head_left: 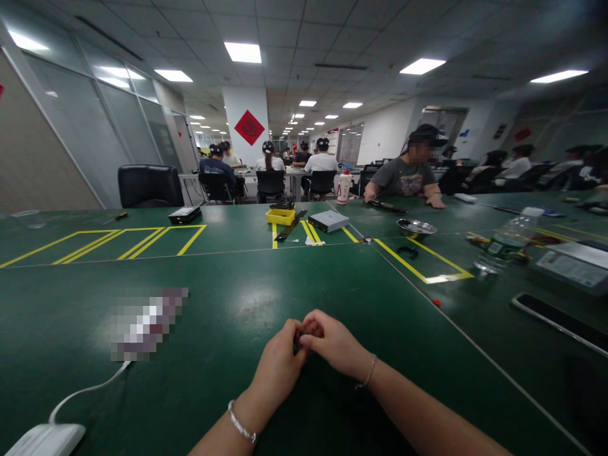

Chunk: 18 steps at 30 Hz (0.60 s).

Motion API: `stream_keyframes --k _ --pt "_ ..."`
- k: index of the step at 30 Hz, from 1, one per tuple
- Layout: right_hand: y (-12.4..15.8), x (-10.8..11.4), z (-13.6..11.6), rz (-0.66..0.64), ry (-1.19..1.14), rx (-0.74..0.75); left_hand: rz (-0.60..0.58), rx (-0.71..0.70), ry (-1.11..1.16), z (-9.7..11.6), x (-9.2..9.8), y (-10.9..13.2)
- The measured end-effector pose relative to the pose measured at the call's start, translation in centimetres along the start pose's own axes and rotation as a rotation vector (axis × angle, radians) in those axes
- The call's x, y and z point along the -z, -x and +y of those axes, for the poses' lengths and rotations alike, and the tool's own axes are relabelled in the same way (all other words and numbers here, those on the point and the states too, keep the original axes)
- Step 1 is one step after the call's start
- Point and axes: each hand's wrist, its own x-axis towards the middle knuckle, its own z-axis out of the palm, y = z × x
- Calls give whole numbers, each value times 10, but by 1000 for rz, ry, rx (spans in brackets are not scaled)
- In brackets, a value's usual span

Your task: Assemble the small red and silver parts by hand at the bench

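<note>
Over the near middle of the green table, my left hand and my right hand meet at the fingertips. Both are closed, thumbs and fingers curled toward one another. Something small and dark seems to sit between them, but the fingers cover most of it and its kind cannot be made out. A bracelet circles my left wrist, and a thin chain bracelet hangs on my right wrist.
Left lies a blurred-out device with a white cable running to a white box. Right are a water bottle, a phone and a metal bowl. Ahead stand a yellow bin and grey box. A person sits across.
</note>
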Motion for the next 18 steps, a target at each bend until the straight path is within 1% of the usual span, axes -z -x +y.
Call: stream_keyframes --k 1,2,3,5,7,9,10,12,13,16,18 --pt "-1 10 2 -16 73 11 5 -3 7 0 1 0" --pt "-1 24 7 3 188 16 11 -1 16 -1 1 0" --pt "0 40 13 57 336 7 16 6 28 -1 2 -1" --pt "3 79 32 285 666 -78 25 20 72 -4 3 -1" --pt "11 120 58 490 918 -264 19 28 157 -7 2 -2" --pt "21 154 84 578 1021 -498 9 45 256 -10 1 -3" --pt "27 168 96 595 1031 -596 7 57 298 -12 0 -4" --pt "35 186 113 568 1022 -724 8 81 360 -14 -1 -5" --pt "38 191 119 539 1017 -752 11 89 380 -15 -1 -6" --pt "41 196 125 474 1013 -757 17 108 420 -15 -1 -7" --pt "42 196 123 479 1012 -770 20 115 440 -14 0 -7"
